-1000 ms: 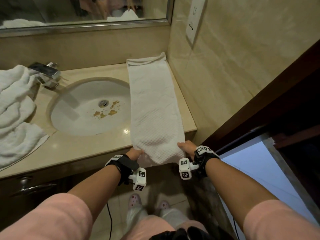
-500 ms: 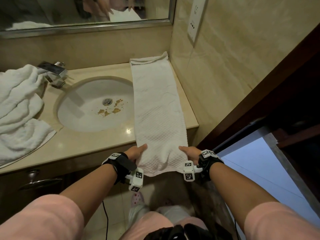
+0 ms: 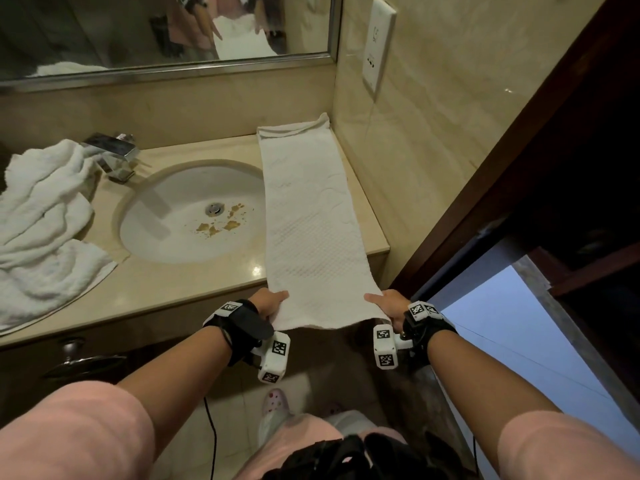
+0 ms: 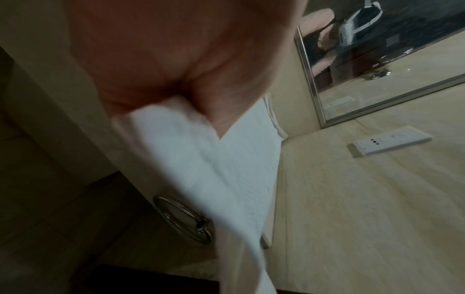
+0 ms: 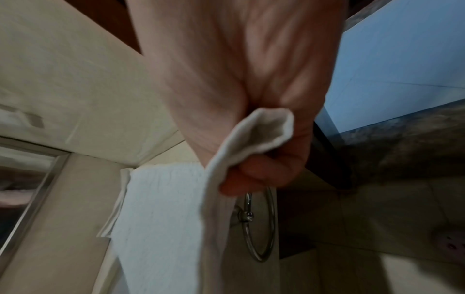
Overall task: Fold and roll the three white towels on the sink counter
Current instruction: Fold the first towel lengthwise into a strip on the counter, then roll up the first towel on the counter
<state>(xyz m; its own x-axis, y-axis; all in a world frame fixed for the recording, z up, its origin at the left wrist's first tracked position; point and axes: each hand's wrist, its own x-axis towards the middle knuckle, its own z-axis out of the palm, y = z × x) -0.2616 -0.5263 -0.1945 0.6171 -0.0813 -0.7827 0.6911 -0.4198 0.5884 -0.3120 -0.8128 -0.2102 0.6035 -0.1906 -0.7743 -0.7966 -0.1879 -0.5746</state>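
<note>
A long, narrow folded white towel [image 3: 308, 216] lies stretched along the right side of the counter [image 3: 166, 289], from the back wall to past the front edge. My left hand [image 3: 272, 303] pinches its near left corner, and my right hand [image 3: 386, 303] pinches its near right corner; both hold the towel's end off the counter edge. In the left wrist view the towel [image 4: 226, 165] runs out from under my thumb. In the right wrist view my curled fingers [image 5: 261, 175] grip the folded towel [image 5: 163, 218] corner. A heap of crumpled white towels [image 3: 45, 220] lies left of the sink.
The oval sink basin [image 3: 194, 213] with brown stains sits mid-counter, with a chrome tap [image 3: 114, 154] at its back left. A mirror [image 3: 166, 29] is behind, and a tiled wall with a white socket plate [image 3: 379, 46] is at the right. A chrome towel ring [image 5: 259, 224] hangs below the counter.
Both hands have drawn the towel's near end back toward me and a little upward, pulling the towel straighter and flatter along the counter.
</note>
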